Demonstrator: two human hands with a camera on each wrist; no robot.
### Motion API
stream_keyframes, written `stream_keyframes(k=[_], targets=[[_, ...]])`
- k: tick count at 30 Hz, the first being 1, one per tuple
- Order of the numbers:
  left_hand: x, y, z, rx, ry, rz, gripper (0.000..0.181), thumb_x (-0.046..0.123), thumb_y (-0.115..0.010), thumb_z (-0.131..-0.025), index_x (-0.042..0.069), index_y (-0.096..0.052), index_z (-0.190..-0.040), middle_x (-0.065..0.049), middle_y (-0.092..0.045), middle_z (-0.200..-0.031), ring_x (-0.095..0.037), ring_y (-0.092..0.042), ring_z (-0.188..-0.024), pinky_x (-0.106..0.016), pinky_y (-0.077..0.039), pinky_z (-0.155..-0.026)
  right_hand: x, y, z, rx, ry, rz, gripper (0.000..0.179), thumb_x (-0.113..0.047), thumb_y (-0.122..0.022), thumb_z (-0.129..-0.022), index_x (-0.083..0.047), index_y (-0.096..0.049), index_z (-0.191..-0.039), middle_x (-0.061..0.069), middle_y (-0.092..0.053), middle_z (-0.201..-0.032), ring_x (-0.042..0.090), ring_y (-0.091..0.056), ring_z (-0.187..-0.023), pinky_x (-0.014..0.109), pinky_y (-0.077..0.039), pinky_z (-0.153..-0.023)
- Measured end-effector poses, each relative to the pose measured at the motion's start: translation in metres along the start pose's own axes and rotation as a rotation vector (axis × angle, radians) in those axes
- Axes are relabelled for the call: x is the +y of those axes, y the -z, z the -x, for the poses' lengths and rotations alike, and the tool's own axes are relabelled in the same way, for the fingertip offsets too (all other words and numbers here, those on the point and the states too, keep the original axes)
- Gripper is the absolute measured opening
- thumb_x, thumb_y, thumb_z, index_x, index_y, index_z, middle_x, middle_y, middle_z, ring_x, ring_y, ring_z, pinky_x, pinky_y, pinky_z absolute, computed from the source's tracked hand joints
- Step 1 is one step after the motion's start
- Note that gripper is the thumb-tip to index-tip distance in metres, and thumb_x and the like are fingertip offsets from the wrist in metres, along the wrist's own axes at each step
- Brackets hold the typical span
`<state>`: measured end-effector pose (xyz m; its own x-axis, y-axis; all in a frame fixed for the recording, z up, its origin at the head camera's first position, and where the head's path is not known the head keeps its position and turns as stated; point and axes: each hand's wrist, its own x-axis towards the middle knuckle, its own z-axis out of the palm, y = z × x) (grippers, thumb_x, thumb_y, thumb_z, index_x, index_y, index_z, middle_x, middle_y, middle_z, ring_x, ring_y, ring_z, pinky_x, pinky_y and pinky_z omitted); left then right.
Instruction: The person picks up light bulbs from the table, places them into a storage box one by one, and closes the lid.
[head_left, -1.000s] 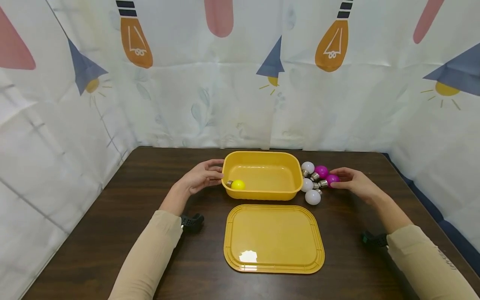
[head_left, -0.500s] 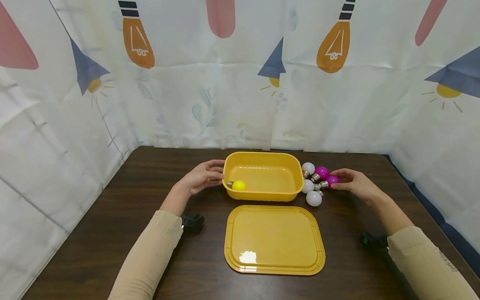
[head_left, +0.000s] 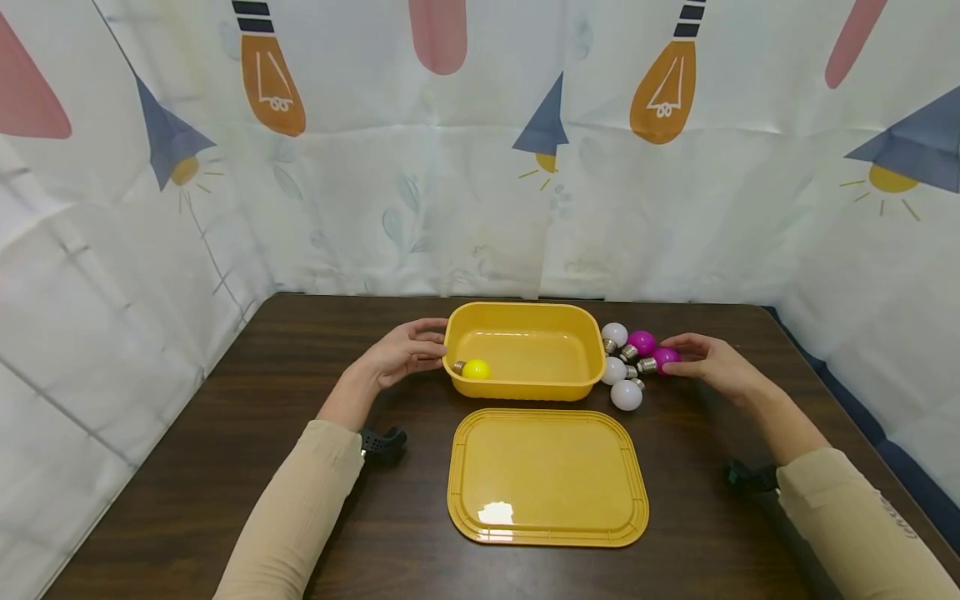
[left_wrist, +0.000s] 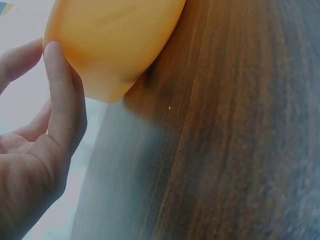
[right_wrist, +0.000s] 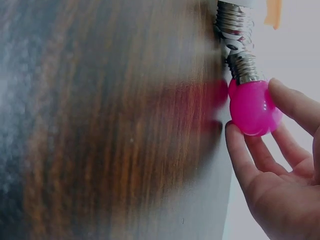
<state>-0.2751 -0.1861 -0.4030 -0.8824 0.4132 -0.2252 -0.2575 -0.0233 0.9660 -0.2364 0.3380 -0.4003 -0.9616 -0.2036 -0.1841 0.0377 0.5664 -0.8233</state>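
Note:
My left hand [head_left: 403,354] is at the left end of a yellow plastic box [head_left: 525,390], its fingertips touching the outside near the rim. In the left wrist view, the fingers [left_wrist: 61,85] are extended against the box wall [left_wrist: 115,45]. Inside the box, a yellow light bulb [head_left: 476,370] lies in the near left corner. My right hand [head_left: 716,367] pinches a magenta light bulb [head_left: 665,359] by its round end. The right wrist view shows thumb and fingertips around that magenta bulb [right_wrist: 254,107], its metal screw base pointing away from the palm.
Beside the box's right end lie another magenta bulb [head_left: 642,342] and white bulbs [head_left: 626,396], touching or close together. A flat yellow lid [head_left: 549,479] rests on the dark wooden table [head_left: 225,467] in front of the box. A patterned curtain [head_left: 480,208] hangs behind.

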Motion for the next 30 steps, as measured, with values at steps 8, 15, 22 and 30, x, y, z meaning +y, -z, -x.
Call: stream_keyframes(k=[8,15,22,30], targets=[[-0.001,0.001,-0.001,0.009,-0.001,-0.019,0.064,0.0,-0.067,-0.099,0.004,-0.037,-0.156,-0.022,-0.059,-0.13,-0.025,-0.068,-0.103,-0.036,-0.057,-0.093,0.001,0.001,0.0,0.001,0.006,0.012,0.063,-0.031,-0.072,-0.098,0.002,-0.047,-0.147,0.03,-0.048,-0.145,0.044,-0.045,-0.13,0.059,-0.041,-0.105],[-0.001,0.001,-0.001,0.011,-0.006,-0.036,0.063,0.0,-0.067,-0.099,0.004,-0.039,-0.155,-0.021,-0.059,-0.13,-0.025,-0.068,-0.103,-0.038,-0.056,-0.095,-0.001,0.002,0.003,0.011,0.015,0.015,0.062,-0.032,-0.072,-0.098,0.001,-0.05,-0.145,0.028,-0.052,-0.141,0.04,-0.05,-0.125,0.051,-0.046,-0.102],[-0.001,0.0,-0.001,0.01,-0.001,-0.03,0.062,-0.001,-0.066,-0.099,0.005,-0.04,-0.154,-0.021,-0.058,-0.131,-0.026,-0.068,-0.104,-0.037,-0.057,-0.094,-0.003,0.006,0.005,0.014,0.015,0.03,0.061,-0.035,-0.073,-0.097,0.0,-0.052,-0.142,0.024,-0.056,-0.136,0.034,-0.054,-0.118,0.042,-0.05,-0.097],[-0.002,-0.001,-0.001,0.02,0.004,-0.022,0.061,-0.002,-0.066,-0.099,0.006,-0.041,-0.154,-0.021,-0.059,-0.13,-0.027,-0.068,-0.103,-0.035,-0.058,-0.091,-0.009,0.007,0.008,0.022,0.026,0.021,0.061,-0.036,-0.072,-0.098,0.0,-0.051,-0.142,0.025,-0.055,-0.136,0.035,-0.053,-0.118,0.034,-0.05,-0.093]])
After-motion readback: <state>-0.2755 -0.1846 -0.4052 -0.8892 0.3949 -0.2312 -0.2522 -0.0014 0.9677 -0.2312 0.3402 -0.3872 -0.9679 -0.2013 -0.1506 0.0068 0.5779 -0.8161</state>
